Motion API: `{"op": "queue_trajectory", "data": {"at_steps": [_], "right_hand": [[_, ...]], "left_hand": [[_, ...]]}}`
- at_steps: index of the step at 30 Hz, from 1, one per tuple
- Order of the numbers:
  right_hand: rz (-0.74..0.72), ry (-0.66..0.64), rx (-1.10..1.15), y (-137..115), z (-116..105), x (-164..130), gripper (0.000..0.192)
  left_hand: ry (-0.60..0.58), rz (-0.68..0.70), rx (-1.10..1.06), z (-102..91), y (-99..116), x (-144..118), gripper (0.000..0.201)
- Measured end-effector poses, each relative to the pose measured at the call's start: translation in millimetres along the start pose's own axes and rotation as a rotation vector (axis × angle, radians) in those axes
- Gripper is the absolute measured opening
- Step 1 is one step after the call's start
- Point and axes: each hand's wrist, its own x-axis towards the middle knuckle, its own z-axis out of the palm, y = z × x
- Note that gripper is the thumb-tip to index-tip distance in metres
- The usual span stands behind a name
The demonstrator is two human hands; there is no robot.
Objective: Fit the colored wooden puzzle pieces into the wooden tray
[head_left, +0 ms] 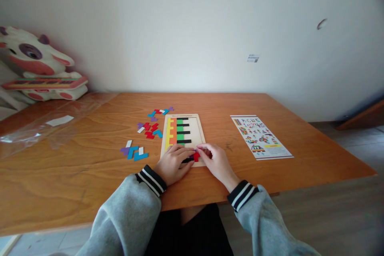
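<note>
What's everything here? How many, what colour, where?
Puzzle board: one, pale, table
Board pieces: several, yellow, orange, green, black, red, board
Loose pieces: over ten, blue, red, purple, white, left of board
Sheet: one, white, right
Cow toy: one, white, pink, purple, left
Plastic: one, clear, left
Slip: one, white, left
Label: one, white, wall
Curved thing: one, dark, wall
Table: one, brown, middle
Wall: one, white, behind
Floor: one, grey, below
Lap: one, black, bottom
Sleeves: two, grey, bottom
Left hand: one, bare, board
Right hand: one, bare, board
</note>
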Motion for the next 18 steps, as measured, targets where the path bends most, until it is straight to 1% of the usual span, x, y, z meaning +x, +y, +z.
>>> {"op": "queue_trajectory", "data": {"at_steps": [10,18], "right_hand": [[-0.097,0.000,-0.176,-5.6,-0.7,0.9,0.011],[-0.092,-0.010,-0.171,-2.4,0.5,0.4,0.012]], "left_hand": [[0.033,0.020,-0.018,0.6,0.3,1.3,0.025],[0.048,0.025,-0.018,2.1,-1.0,0.3,0.025]]}}
